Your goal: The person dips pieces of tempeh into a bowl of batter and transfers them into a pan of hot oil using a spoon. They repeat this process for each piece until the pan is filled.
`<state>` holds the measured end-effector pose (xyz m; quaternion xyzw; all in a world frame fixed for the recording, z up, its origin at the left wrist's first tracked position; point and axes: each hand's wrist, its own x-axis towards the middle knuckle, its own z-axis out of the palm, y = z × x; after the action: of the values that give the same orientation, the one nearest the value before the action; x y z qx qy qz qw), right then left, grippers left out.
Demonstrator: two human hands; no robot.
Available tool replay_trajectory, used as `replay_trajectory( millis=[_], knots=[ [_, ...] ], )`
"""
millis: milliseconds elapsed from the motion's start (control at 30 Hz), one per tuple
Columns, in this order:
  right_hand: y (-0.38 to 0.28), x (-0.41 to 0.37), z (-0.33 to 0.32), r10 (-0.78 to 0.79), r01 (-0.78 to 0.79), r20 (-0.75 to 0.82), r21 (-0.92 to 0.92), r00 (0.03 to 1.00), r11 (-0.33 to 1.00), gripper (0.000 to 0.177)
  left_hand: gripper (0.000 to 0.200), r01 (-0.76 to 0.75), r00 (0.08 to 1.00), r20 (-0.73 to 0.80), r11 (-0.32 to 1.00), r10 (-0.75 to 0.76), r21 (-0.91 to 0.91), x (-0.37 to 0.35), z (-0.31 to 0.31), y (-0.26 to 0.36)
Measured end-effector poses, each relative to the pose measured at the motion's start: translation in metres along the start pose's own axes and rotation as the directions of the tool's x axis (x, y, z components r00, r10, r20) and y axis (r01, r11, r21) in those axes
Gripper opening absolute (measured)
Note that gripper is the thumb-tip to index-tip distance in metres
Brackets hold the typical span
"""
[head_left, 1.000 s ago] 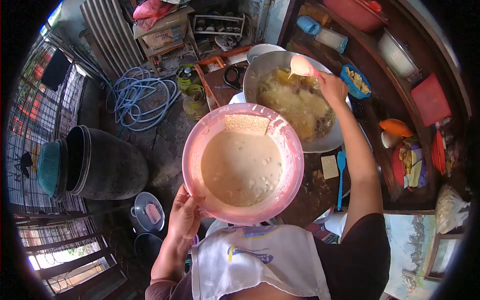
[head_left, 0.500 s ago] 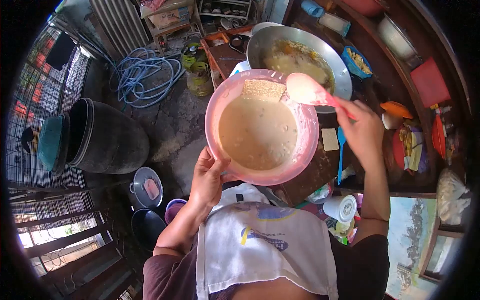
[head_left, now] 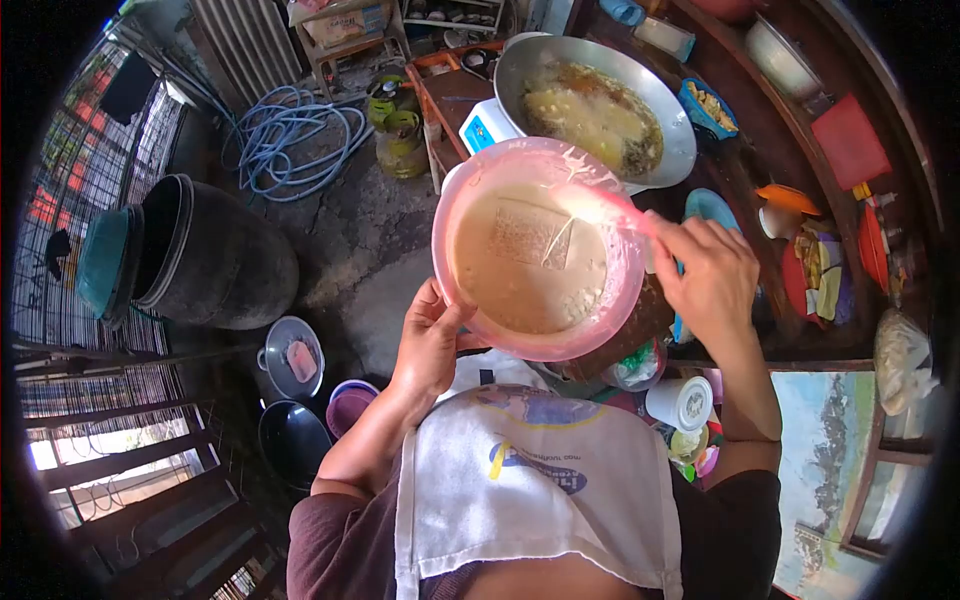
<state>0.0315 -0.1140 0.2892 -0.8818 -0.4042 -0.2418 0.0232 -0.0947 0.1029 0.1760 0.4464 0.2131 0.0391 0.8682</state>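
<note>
Near the round silver metal wok (head_left: 679,132): left hand (head_left: 426,342) holding round pink plastic bowl (head_left: 545,349); right hand (head_left: 712,275) gripping pink plastic ladle (head_left: 618,208); your step, seemingly coating flat rectangular tan slice (head_left: 522,236); next need, level scooping.

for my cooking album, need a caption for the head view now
Left hand steadying a pink bowl of batter, right hand working a pink spoon beside the wok

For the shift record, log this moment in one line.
left hand: holding pink bowl | right hand: holding pink ladle over bowl | slab: in batter | wok: beyond bowl
</note>
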Motion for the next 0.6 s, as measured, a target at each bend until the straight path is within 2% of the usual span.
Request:
replay_trajectory(
  millis=[67, 100, 167, 200, 233, 300, 333, 367, 433, 467, 500, 600],
  knots=[
    [0.000, -0.001, 0.005, 0.123, -0.122, -0.001, 0.031, 0.992, 0.992, 0.015, 0.011, 0.008, 1.000, 0.005, 1.000, -0.008, 0.009, -0.002, -0.002, 0.000],
    [0.001, -0.003, 0.011, 0.122, -0.122, 0.003, 0.036, 0.993, 0.992, 0.015, 0.010, 0.002, 1.000, 0.003, 1.000, -0.002, 0.007, -0.003, -0.001, 0.000],
    [0.006, -0.012, 0.028, 0.223, -0.202, 0.213, -0.114, 0.951, 0.973, 0.014, 0.010, 0.000, 1.000, -0.003, 1.000, 0.000, 0.006, -0.006, -0.001, -0.002],
    [0.007, -0.014, 0.036, 0.273, -0.247, 0.296, -0.121, 0.915, 0.961, 0.016, 0.009, -0.008, 1.000, -0.002, 1.000, 0.008, 0.004, -0.006, -0.002, -0.004],
    [0.009, -0.017, 0.043, 0.269, -0.244, 0.299, -0.118, 0.916, 0.963, 0.016, 0.009, -0.017, 1.000, -0.003, 1.000, 0.017, 0.002, -0.006, -0.003, -0.005],
    [0.011, -0.023, 0.056, 0.251, -0.346, 0.382, 0.205, 0.889, 0.916, 0.018, 0.009, -0.005, 1.000, -0.013, 1.000, 0.005, -0.017, -0.007, -0.007, -0.005],
    [0.013, -0.024, 0.061, 0.297, -0.468, 0.496, 0.264, 0.816, 0.843, 0.021, 0.009, 0.004, 1.000, -0.017, 0.999, -0.004, -0.036, -0.008, -0.008, -0.005],
    [0.012, -0.026, 0.069, 0.286, -0.461, 0.501, 0.269, 0.817, 0.846, 0.021, 0.009, 0.003, 1.000, -0.029, 0.999, -0.004, -0.040, -0.008, -0.008, -0.006],
    [0.009, -0.032, 0.089, 0.250, -0.565, 0.602, 0.416, 0.759, 0.713, 0.023, 0.008, -0.008, 0.999, -0.039, 1.000, 0.008, 0.004, -0.009, -0.007, -0.010],
    [0.006, -0.034, 0.102, 0.195, -0.535, 0.571, 0.521, 0.798, 0.665, 0.022, 0.008, -0.008, 0.999, -0.049, 1.000, 0.008, 0.003, -0.009, -0.009, -0.011],
    [0.001, -0.033, 0.109, 0.187, -0.532, 0.574, 0.524, 0.798, 0.665, 0.022, 0.009, -0.010, 0.999, -0.038, 1.000, 0.011, 0.009, -0.010, -0.010, -0.013],
    [-0.014, -0.028, 0.121, 0.134, -0.564, 0.583, 0.661, 0.801, 0.495, 0.020, 0.009, -0.011, 0.999, -0.049, 0.999, 0.013, 0.042, -0.011, -0.009, -0.014]
  ],
)
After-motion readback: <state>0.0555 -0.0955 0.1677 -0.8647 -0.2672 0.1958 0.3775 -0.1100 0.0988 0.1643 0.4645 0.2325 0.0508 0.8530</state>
